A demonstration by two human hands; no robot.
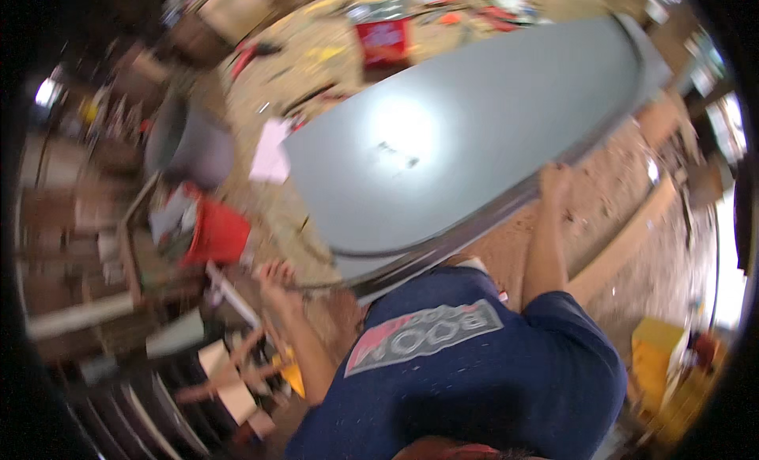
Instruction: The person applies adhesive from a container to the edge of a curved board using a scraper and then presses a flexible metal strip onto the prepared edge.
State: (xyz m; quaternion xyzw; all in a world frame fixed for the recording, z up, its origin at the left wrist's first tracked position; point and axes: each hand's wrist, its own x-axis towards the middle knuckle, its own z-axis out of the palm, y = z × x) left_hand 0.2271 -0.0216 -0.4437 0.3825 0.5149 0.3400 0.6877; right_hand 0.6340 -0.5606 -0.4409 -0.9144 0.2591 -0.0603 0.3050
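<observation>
A long grey panel (490, 104) with a rounded near corner lies slantwise across the workbench. Along its near edge runs a dark edging strip (474, 230), whose thin end stretches past the left corner. My left hand (278, 282) is out beyond that corner, with its fingers curled at the strip's thin end. On the right, my right hand (555, 181) is closed at the panel's near edge, on the strip; motion blur softens its fingers. Two small dark marks (398, 155) show on the panel beside a bright light reflection.
A red container (383, 42) and scattered tools stand behind the panel. Pink paper (271, 150) lies at its left end. Further left are a red bucket (217, 232) and a grey bin (190, 143). Wooden pieces (229, 373) crowd the lower left; a yellow box (658, 353) sits lower right.
</observation>
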